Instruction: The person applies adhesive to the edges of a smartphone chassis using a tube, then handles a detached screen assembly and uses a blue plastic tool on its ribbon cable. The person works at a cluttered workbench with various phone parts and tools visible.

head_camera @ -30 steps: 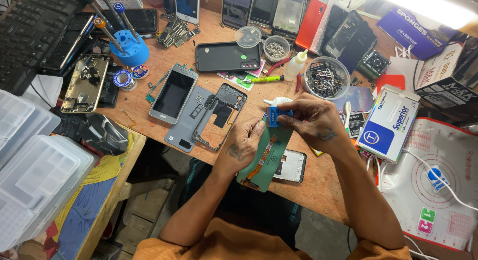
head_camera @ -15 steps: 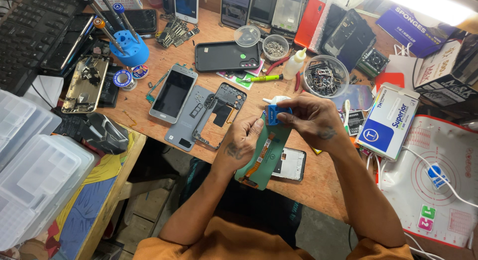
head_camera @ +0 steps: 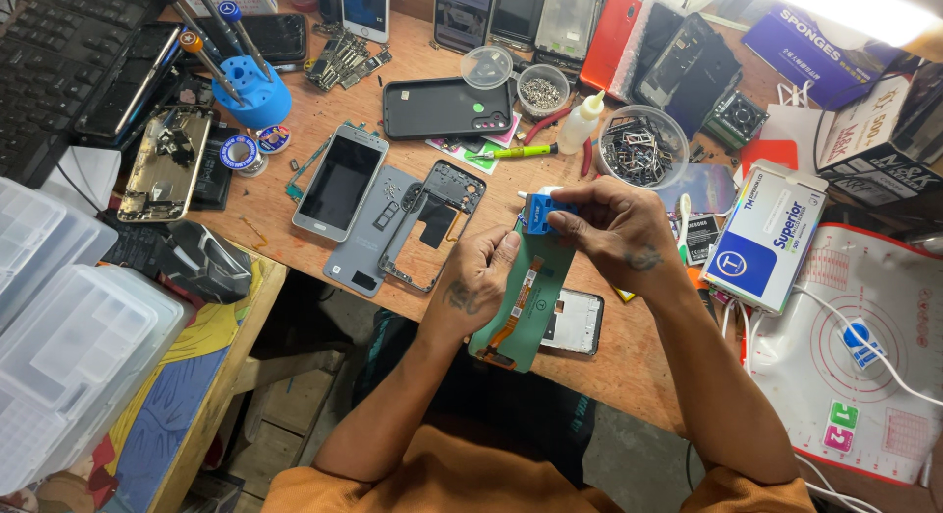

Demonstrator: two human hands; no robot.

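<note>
Holding a green phone screen panel above the counter edge, the left hand is gripping its side while the right hand is pinching a small blue tool at its top.

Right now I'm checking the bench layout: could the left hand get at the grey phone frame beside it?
Probably yes: the left hand would first have to release the green screen panel; the grey phone frame lies just beside it, uncovered.
</note>
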